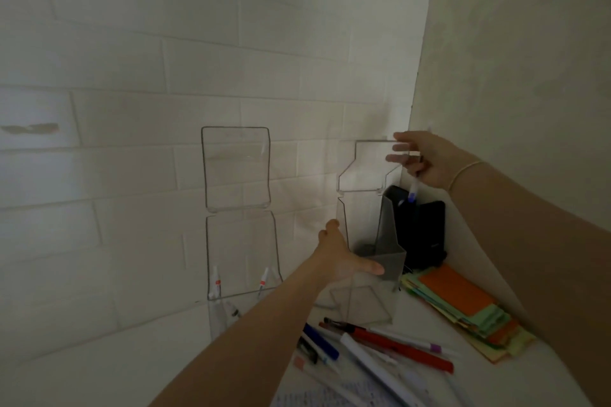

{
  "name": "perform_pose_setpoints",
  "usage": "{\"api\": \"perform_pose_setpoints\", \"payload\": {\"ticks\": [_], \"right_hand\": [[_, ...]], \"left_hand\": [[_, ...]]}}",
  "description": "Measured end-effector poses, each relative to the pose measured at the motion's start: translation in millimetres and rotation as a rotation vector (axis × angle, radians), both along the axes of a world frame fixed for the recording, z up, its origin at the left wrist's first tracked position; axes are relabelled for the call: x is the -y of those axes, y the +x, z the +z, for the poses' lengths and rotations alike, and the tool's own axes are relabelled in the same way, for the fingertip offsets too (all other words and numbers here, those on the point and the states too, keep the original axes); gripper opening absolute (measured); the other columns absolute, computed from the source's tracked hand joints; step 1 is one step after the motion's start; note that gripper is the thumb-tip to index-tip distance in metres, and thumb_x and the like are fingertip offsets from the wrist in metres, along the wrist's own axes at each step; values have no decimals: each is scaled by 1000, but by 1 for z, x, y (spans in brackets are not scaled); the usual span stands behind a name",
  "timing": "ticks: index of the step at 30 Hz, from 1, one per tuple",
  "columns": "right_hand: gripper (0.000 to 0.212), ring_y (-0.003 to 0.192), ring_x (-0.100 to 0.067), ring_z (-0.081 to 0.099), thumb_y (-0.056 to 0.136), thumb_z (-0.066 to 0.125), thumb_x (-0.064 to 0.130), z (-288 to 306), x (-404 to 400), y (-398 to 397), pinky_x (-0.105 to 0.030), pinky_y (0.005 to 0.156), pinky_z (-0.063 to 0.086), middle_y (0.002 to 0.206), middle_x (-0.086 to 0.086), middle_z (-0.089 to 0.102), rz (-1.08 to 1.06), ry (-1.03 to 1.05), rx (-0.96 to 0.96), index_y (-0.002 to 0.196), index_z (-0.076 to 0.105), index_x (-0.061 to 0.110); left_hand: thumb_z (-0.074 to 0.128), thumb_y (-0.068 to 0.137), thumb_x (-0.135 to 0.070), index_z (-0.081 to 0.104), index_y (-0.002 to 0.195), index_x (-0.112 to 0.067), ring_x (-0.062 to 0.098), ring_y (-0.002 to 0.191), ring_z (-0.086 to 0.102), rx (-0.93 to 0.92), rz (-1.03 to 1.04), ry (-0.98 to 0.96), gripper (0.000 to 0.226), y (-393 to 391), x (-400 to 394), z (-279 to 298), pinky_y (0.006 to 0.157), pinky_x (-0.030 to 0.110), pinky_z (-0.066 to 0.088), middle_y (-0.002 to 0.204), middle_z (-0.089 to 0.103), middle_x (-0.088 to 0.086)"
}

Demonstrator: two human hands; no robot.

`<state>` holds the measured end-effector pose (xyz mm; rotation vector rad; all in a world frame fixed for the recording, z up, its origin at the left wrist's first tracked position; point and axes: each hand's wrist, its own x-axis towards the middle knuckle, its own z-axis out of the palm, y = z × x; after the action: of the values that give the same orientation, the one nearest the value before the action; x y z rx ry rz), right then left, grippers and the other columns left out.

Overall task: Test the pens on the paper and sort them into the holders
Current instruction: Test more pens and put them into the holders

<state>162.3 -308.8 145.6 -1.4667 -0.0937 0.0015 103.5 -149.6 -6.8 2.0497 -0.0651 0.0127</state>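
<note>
My right hand [426, 158] pinches a pen [413, 190], its long axis near vertical, tip down, over the right holder [367, 172]. My left hand [344, 258] grips that holder's lower wall, steadying it.

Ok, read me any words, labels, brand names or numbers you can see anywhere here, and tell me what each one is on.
None can be read.
Paper at the bottom edge: handwritten scribbles, too blurred to read.
Black box in the corner: a faint mark low on its side, too small to read.
Pens on the table: no legible print.
Clear holders and sticky notes: no text visible.
</note>
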Motion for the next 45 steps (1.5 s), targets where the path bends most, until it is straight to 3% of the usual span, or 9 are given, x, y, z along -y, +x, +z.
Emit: {"api": "perform_pose_setpoints", "payload": {"ticks": [6, 12, 16, 18, 23, 27, 32, 39, 45], "right_hand": [[13, 80, -20, 65, 96, 47, 19, -14, -11, -2, -14, 28, 24, 93, -3, 61, -66, 273, 52, 86, 55, 15], [35, 54, -9, 50, 96, 36, 27, -12, -23, -27, -20, 52, 38, 64, -2, 51, -561, -266, 542, 83, 64, 9], [35, 52, -18, 49, 98, 40, 22, -34, -29, -53, -12, 45, 39, 64, -11, 55, -320, -647, 485, 82, 61, -1], [25, 54, -21, 57, 97, 46, 19, -55, -33, -55, -24, 52, 52, 70, -15, 61, -146, -830, 324, 87, 58, -1], [21, 58, -23, 64, 79, 71, 5, -93, -34, -53, -27, 53, 57, 75, -18, 67, 123, -865, 92, 91, 54, 4], [15, 58, -12, 52, 90, 55, 20, -99, -38, -56, -19, 54, 43, 70, -4, 57, 255, -1164, 107, 80, 58, 10], [26, 67, -19, 57, 86, 54, 19, -93, -40, -64, -25, 65, 44, 72, -9, 65, 239, -1033, 98, 65, 63, 7], [16, 54, -11, 43, 87, 55, 16, -110, -3, -112, -19, 51, 33, 60, 1, 51, -361, -720, 669, 74, 53, 8], [17, 70, -17, 59, 87, 56, 26, -173, 8, -148, -26, 60, 41, 74, 1, 61, 112, -1238, 358, 73, 58, 18]], "left_hand": [[86, 60, -37, -2, 147, -16, 25, 137, 22, 14, -2, 37, 125, 0, -2, 1, 105, 33, 33, 150, 11, 6], [86, 58, -39, -2, 146, -17, 23, 135, 24, 4, -11, 42, 126, 1, -2, -1, 104, 32, 34, 148, 14, 5], [86, 58, -40, 1, 146, -17, 23, 133, 26, 7, -5, 56, 124, 0, -2, 0, 101, 31, 35, 146, 16, 5], [86, 59, -39, 2, 145, -16, 23, 132, 28, 1, 3, 62, 123, -1, -1, 1, 101, 31, 37, 145, 17, 6], [86, 61, -33, -1, 147, -15, 24, 135, 26, -10, 9, 39, 124, -4, 1, 4, 98, 30, 35, 149, 13, 7], [86, 61, -30, -4, 147, -15, 23, 136, 25, 3, 20, -7, 126, -8, 5, 1, 103, 31, 33, 151, 10, 7], [83, 66, -36, -8, 148, -14, 21, 138, 21, 42, 28, -13, 124, -18, 7, -1, 103, 27, 29, 154, 5, 6], [61, 86, -43, -17, 145, -4, 25, 143, 7, 85, 59, 167, 105, -58, 12, -15, 111, 28, 16, 156, -9, 14], [45, 97, -22, 1, 148, -6, 21, 136, 26, 135, -70, 290, 69, -111, -2, -45, 101, 16, 23, 154, 10, 10]]}}
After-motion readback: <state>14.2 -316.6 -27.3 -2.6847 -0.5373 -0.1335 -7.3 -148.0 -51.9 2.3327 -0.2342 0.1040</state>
